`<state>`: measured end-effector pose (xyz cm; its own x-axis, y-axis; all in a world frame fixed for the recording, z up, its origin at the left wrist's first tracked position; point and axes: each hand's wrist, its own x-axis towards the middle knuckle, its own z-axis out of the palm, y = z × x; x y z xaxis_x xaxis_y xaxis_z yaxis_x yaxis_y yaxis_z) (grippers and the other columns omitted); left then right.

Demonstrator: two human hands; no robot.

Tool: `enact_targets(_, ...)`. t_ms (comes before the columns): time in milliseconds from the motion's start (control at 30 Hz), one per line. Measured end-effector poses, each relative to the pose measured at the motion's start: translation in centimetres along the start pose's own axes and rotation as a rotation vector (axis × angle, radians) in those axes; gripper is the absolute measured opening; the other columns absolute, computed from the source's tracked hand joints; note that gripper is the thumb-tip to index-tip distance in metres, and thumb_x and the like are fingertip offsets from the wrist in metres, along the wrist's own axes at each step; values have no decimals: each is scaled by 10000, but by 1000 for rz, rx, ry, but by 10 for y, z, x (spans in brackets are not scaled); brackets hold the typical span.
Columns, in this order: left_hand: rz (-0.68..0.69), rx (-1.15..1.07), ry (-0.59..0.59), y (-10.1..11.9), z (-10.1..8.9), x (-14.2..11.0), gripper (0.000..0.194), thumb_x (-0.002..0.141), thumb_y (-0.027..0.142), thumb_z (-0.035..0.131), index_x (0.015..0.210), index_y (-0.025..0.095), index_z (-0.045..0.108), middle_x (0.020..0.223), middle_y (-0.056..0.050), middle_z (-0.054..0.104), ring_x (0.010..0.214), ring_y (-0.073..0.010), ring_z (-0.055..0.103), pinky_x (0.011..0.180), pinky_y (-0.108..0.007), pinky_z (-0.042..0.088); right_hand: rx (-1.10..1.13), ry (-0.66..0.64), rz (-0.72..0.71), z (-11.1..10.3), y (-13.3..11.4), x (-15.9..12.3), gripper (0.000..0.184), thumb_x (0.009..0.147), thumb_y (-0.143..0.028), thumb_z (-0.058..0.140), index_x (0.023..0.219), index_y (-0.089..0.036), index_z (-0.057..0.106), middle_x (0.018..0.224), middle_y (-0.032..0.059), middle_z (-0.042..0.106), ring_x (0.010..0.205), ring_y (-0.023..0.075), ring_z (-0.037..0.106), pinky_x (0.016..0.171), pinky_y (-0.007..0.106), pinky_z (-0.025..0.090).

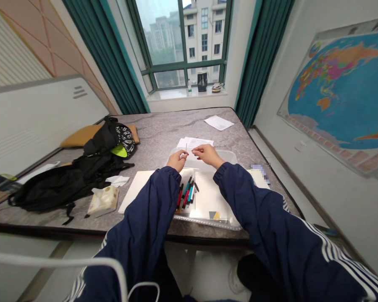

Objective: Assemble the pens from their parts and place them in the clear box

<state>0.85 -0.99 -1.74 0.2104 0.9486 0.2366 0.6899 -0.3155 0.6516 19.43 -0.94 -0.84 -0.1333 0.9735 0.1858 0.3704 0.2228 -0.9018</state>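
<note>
My left hand (pixel 177 160) is closed in a pinch around a slim upright stick (pixel 186 147) that looks like a pen part; its exact kind is too small to tell. Close beside it, my right hand (pixel 207 154) also has its fingertips pressed together, and whatever they may hold cannot be made out. Both hands hover over the far part of a clear plastic tray (pixel 208 223). Inside the tray's left side lies a bunch of pens (pixel 186 193) in red, teal, black and white. A short black pen cap or piece (pixel 196 187) rests to their right.
White papers (pixel 199 142) lie behind the tray, and another sheet (pixel 219 122) farther back. A tissue pack (pixel 103 200), crumpled tissue (pixel 117 180) and black backpack (pixel 59 184) occupy the table's left side. A pale board or sheet (pixel 135 186) sits left of the tray.
</note>
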Motion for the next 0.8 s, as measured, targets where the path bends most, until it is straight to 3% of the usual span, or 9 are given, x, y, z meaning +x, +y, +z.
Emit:
enact_targets(167,-14,79,-95,-1,4,0,293,881,329,488,1021,193,706,754,-23,672,660,-156,554,670,-257,408,196,196,13,-12,4,-7,172,820,-242,661,946,-125,665,751,39,676,630,132,678,545,222,569)
enact_targets(267,-15,145,-185,0,6,-2,273,876,314,511,1010,196,718,811,-41,700,760,-177,596,733,-263,428,228,240,-42,-12,2,-9,240,754,-329,730,868,-145,626,669,2,639,555,126,650,506,226,558)
enact_targets(367,-8,171,-232,0,7,-4,271,877,310,523,1023,201,724,860,-52,716,816,-192,618,777,-268,443,212,191,-119,-12,-2,-12,280,724,-393,746,769,-144,625,650,19,641,556,132,640,513,242,563)
enact_targets(633,15,172,-233,-4,11,-2,282,877,310,526,1033,188,727,929,-67,726,874,-207,632,794,-273,451,170,-75,-174,-2,-3,-16,266,749,-349,710,884,-121,734,791,84,719,683,178,687,592,292,593)
enact_targets(800,14,168,-258,1,9,-5,316,887,289,497,1076,167,719,947,-77,729,866,-208,638,768,-272,450,77,-149,-203,2,-2,-18,239,778,-335,686,885,-137,766,800,75,731,667,165,676,568,257,572)
